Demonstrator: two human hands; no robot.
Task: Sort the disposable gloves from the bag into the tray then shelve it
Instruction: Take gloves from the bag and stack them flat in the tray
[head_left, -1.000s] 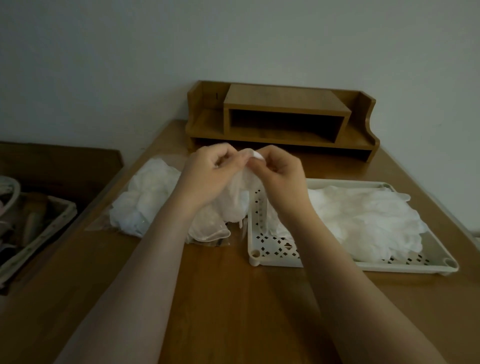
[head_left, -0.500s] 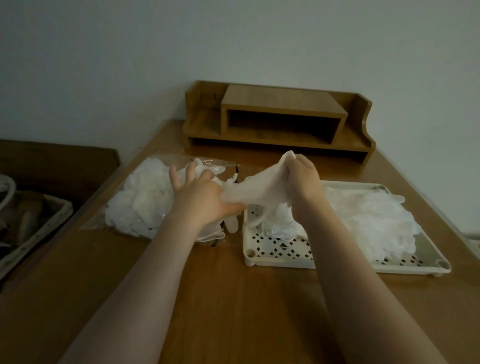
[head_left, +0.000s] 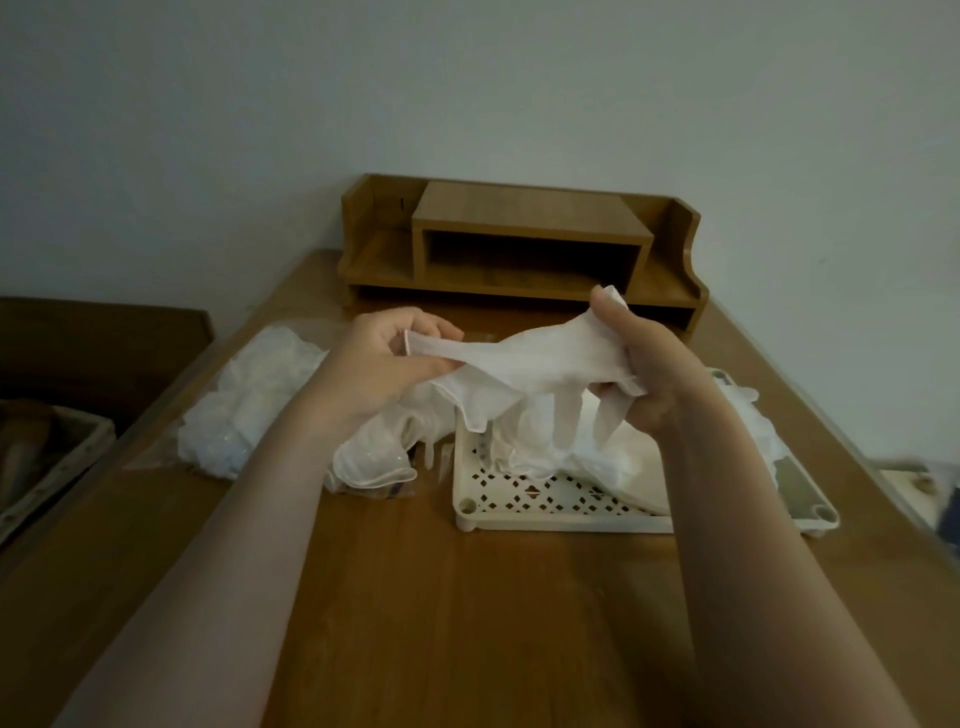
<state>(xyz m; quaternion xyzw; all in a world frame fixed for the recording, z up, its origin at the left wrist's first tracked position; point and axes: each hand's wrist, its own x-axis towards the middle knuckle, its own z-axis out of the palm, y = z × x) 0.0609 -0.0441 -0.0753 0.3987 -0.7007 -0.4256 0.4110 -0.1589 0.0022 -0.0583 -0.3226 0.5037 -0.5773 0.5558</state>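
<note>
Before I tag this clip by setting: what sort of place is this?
Probably a home or small office desk. A wooden desk stands against a plain wall, with a small wooden desktop shelf at its back and a basket of odds and ends alongside.

It looked like a home room: a wooden tabletop (head_left: 467, 597) against a plain wall (head_left: 467, 93), a small desk shelf (head_left: 519, 244) at its far end.

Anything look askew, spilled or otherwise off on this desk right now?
Mostly minor. Loose gloves spill out of the bag onto the desk beside the tray, not in it. Both hands, left hand and right hand, hold one glove stretched above the tray. No damage is visible.
</note>
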